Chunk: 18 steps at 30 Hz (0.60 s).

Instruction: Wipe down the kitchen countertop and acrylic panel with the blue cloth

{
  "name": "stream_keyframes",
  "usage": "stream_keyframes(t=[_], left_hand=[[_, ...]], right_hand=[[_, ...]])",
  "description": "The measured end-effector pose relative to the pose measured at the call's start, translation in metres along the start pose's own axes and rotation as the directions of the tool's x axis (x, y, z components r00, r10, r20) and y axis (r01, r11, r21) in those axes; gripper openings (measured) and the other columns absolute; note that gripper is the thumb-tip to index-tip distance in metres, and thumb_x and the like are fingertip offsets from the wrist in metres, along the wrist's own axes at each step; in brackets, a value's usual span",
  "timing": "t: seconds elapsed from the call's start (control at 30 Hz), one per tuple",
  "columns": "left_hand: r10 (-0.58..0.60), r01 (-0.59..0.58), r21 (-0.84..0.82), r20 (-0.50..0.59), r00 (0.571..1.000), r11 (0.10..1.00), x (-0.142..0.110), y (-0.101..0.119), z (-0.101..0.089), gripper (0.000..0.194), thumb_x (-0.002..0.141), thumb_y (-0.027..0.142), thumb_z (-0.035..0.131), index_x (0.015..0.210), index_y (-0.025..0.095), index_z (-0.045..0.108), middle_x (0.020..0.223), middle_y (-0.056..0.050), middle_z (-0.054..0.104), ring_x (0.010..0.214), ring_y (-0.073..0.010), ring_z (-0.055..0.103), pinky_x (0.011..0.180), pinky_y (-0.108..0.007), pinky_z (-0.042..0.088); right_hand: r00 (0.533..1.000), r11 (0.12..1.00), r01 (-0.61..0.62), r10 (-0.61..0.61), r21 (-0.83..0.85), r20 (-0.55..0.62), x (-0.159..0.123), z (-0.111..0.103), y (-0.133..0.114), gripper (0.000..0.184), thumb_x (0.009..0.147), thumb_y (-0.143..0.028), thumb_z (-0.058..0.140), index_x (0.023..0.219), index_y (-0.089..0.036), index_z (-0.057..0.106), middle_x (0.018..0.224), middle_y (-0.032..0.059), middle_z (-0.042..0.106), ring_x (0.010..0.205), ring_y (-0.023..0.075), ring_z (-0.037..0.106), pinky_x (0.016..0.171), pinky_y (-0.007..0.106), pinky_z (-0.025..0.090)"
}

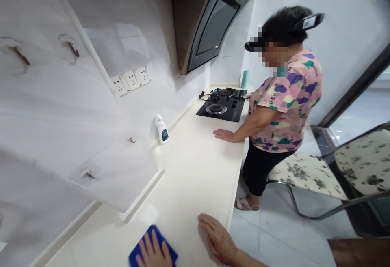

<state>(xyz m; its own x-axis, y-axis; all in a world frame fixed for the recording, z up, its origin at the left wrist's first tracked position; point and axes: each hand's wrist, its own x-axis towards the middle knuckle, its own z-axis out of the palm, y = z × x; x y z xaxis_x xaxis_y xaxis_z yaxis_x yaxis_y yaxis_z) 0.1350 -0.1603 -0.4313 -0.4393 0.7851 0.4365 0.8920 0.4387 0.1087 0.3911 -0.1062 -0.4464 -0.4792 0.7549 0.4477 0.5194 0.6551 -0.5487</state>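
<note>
My left hand [154, 254] lies flat with its fingers spread on a blue cloth [134, 257], pressing it against the white countertop [183, 186]. The wrist runs out of the bottom of the view. To the right, my right hand [217, 238] rests palm down on the counter near its front edge. Its fingers are stretched out and nothing shows in them.
A white spray bottle [162, 131] stands by the wall. Farther along is a black gas hob [225, 110] under a range hood [213, 23]. A co-worker [286, 96] leans on the counter there. A patterned chair [307, 173] stands behind that person.
</note>
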Motion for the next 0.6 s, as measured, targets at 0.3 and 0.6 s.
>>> stream_keyframes(t=[0.3, 0.6], left_hand=[[0.189, 0.031, -0.46, 0.424, 0.886, 0.887, 0.018, 0.116, -0.011, 0.058, 0.094, 0.039, 0.032, 0.148, 0.017, 0.038, 0.159, -0.012, 0.033, 0.151, -0.0281, 0.018, 0.125, -0.057, 0.01], [-0.087, 0.314, -0.564, 0.391, 0.916, 0.764, 0.008, -0.002, -0.05, 0.066, 0.096, 0.049, 0.02, 0.149, 0.012, 0.034, 0.16, -0.01, 0.033, 0.149, -0.0181, 0.027, 0.125, -0.035, 0.022]], right_hand=[[0.903, 0.917, -0.194, 0.306, 0.349, -0.301, 0.012, -0.015, 0.014, 0.044, 0.086, -0.012, 0.033, 0.118, -0.022, 0.063, 0.12, 0.0103, 0.069, 0.114, 0.0213, 0.064, 0.098, 0.041, 0.056], [0.989, 0.997, 0.083, -0.083, 0.0, 0.122, 0.062, 0.013, -0.058, 0.073, 0.078, -0.011, 0.045, 0.15, -0.016, 0.036, 0.159, 0.013, 0.033, 0.149, 0.0326, 0.022, 0.12, 0.06, 0.027]])
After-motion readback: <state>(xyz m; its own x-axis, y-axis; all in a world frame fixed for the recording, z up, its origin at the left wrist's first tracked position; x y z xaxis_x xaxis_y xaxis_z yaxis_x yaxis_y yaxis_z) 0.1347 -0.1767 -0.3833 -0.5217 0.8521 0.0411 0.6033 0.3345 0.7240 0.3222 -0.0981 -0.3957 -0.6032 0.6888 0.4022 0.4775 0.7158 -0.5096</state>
